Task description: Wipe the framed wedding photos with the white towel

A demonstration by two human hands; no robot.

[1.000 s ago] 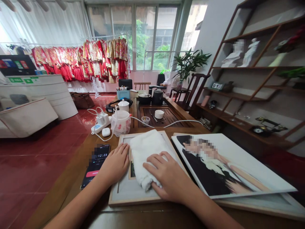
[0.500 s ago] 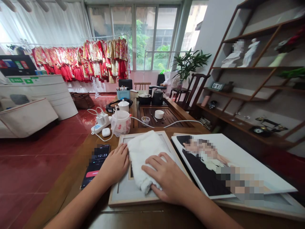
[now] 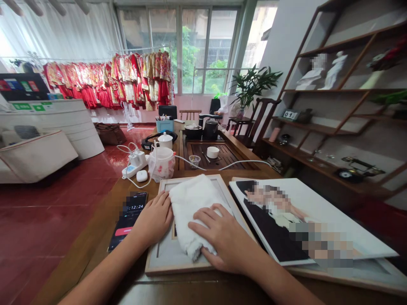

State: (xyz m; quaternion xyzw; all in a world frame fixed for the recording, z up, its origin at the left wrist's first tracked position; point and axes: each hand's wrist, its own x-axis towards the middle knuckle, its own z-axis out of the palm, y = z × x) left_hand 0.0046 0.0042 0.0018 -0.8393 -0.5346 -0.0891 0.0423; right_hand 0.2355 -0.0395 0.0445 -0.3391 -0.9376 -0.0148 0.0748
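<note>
The left hand is resting open against the edge of the white towel while the right hand is pressing flat on top, neither gripping, keeping the towel down on the wooden picture frame lying on the table.

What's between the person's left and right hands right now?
In the head view, a white towel lies between the left hand and right hand, on a wood-framed picture.

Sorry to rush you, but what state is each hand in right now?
Left hand: open, lying flat against the folded white towel, not gripping.
Right hand: open, resting on the towel, not gripping.
</note>
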